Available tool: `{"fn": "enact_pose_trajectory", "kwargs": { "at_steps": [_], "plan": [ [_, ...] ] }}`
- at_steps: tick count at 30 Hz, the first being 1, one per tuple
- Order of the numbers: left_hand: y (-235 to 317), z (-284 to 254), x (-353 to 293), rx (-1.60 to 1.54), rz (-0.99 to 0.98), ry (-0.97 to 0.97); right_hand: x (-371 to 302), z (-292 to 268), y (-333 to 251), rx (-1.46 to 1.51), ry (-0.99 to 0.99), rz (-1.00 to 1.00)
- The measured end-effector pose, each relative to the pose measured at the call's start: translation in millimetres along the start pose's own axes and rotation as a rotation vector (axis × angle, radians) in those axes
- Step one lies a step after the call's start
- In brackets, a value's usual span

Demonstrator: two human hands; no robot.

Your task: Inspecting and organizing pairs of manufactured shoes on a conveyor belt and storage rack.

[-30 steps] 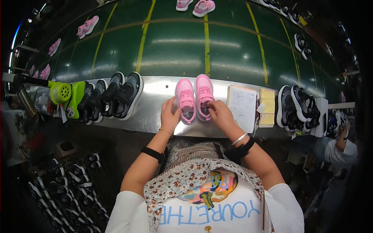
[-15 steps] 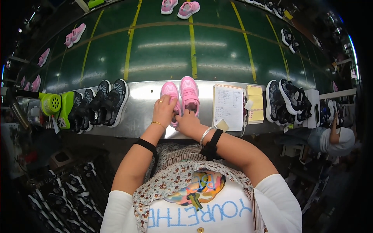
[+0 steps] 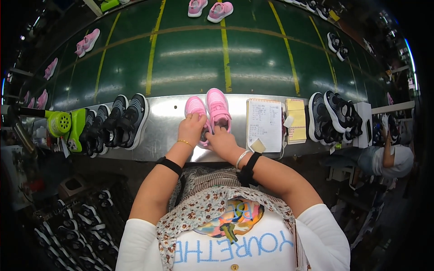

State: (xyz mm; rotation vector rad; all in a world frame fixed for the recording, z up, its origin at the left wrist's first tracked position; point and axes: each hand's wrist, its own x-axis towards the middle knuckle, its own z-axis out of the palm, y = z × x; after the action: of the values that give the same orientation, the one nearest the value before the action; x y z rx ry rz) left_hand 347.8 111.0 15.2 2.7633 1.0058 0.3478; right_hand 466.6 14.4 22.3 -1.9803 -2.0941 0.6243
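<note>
Two pink shoes (image 3: pixel 209 113) stand side by side, toes away from the worker, on the steel ledge (image 3: pixel 167 122) at the near edge of the green belt (image 3: pixel 190 58). The left hand (image 3: pixel 191 129) is curled over the heel of the left shoe, fingers closed on it. The right hand (image 3: pixel 221 141) lies at the heel of the right shoe, fingers bent and touching it; whether it grips fully cannot be told. To handle the pair well, it seems best to hold each shoe by its heel, keep the two level and aligned, and press lightly so the soft uppers do not crease.

Just right of the right hand lies a white notepad (image 3: pixel 265 124) with handwriting, a small pale slip at its near corner; beyond it, a yellow pad (image 3: pixel 296 121). Further right stand dark shoes (image 3: pixel 333 116) and a white box (image 3: pixel 365 123). Left of the left hand stands a row of black shoes (image 3: pixel 118 122), then a green tool (image 3: pixel 63 123).
</note>
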Motion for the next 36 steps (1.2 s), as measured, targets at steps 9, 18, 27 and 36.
{"fn": "enact_pose_trajectory", "kwargs": {
  "at_steps": [9, 18, 27, 36],
  "plan": [
    [-51.1, -22.4, -23.8, -0.802, -0.509, 0.255, -1.6, -38.8, 30.2, 0.774, 0.114, 0.092],
    [-59.7, -11.5, -87.1, 0.051, -0.663, -0.533, -11.1, -63.4, 43.6, 2.550, 0.061, -0.306],
    [-53.4, -12.3, -85.0, 0.103, -0.680, -0.585, -15.4, -58.8, 47.7, 2.353, 0.197, 0.065],
    [-52.9, -13.6, -79.4, 0.107, -0.700, -0.628, -8.1, -110.0, 57.7, 1.580, 0.055, 0.151]
  ]
}}
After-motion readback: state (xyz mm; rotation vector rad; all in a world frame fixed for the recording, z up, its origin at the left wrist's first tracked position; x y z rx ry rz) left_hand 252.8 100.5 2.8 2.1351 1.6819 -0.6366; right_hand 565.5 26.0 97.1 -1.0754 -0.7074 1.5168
